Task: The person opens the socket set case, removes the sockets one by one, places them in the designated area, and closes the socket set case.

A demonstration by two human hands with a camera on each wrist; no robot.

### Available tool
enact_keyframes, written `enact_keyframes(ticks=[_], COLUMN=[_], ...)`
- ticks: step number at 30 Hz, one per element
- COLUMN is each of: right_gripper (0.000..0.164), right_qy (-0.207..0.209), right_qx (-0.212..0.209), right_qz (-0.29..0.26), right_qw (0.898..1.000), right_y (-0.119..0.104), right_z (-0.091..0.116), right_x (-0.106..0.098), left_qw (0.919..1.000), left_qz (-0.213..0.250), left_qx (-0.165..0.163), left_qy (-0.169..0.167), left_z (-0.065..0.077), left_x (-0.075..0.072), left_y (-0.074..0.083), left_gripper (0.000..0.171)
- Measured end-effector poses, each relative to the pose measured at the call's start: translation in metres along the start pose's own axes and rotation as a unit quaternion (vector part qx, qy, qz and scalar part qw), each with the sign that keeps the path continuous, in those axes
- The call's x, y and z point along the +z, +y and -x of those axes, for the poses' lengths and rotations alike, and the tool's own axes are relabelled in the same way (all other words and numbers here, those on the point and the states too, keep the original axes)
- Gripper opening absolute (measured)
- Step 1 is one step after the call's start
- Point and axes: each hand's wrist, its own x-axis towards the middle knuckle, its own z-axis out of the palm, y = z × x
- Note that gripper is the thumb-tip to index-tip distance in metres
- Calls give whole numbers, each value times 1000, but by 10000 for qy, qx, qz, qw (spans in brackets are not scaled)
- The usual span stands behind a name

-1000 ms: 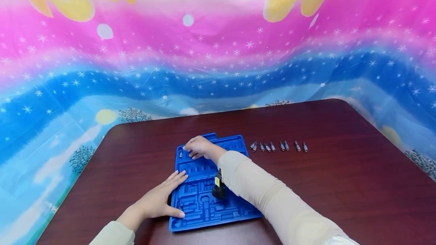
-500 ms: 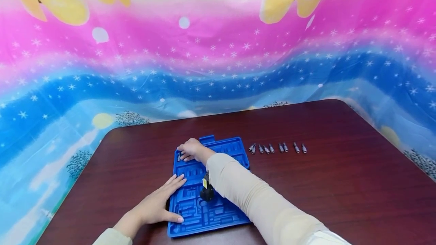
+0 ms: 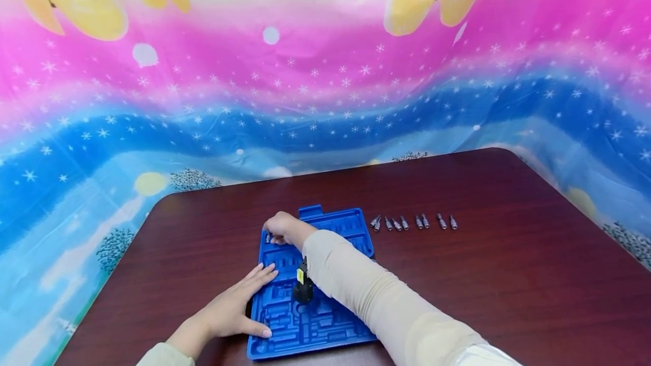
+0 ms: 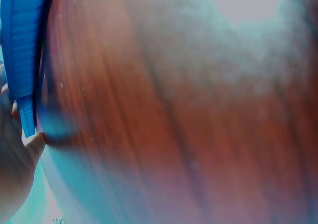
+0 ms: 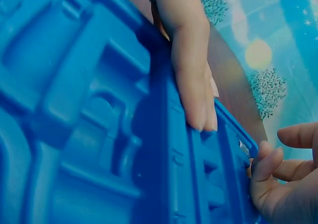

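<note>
A blue moulded tool-case tray lies on the table, its shaped recesses facing up. My left hand rests on its left side, fingers straight over the rim and thumb at the near left corner. My right hand reaches across to the far left corner, fingers bent down at a small silver bit in the recess there. The right wrist view shows the fingertips right at the rim beside this silver bit. I cannot tell whether they pinch it.
Several silver bits lie in a loose row on the dark wooden table, right of the tray. A black wrist camera hangs under the right wrist, over the tray. A printed cloth hangs behind the table.
My right hand has moved left and slightly nearer, from beside the corner bit to right over it, partly covering it. My left hand stays on the tray, and the row of bits is unchanged.
</note>
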Motion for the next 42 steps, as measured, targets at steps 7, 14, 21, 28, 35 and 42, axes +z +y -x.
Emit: enact_keyframes(ticks=[7, 14, 21, 28, 35, 42], right_gripper=[17, 11, 13, 15, 10, 7], right_qy=[187, 386, 601, 1023, 1038, 870], right_qx=[138, 112, -152, -173, -267, -450], right_qz=[-700, -1138, -515, -254, -210, -585], right_qw=[9973, 9927, 9968, 9943, 9940, 9935], right_y=[2, 8, 10, 11, 12, 14], right_z=[-4, -7, -10, -13, -13, -11], right_x=[5, 7, 9, 12, 15, 12], left_qw=[9999, 10000, 10000, 9998, 9997, 9997], left_qz=[-16, 23, -45, -135, -165, -220], left_qx=[-100, 17, 27, 68, 63, 53], left_qy=[-41, -18, 50, 132, 146, 131], left_z=[0, 0, 0, 0, 1, 0], left_x=[-1, 1, 2, 2, 3, 3], left_y=[0, 1, 2, 2, 2, 1], left_gripper=[93, 92, 93, 94, 93, 93])
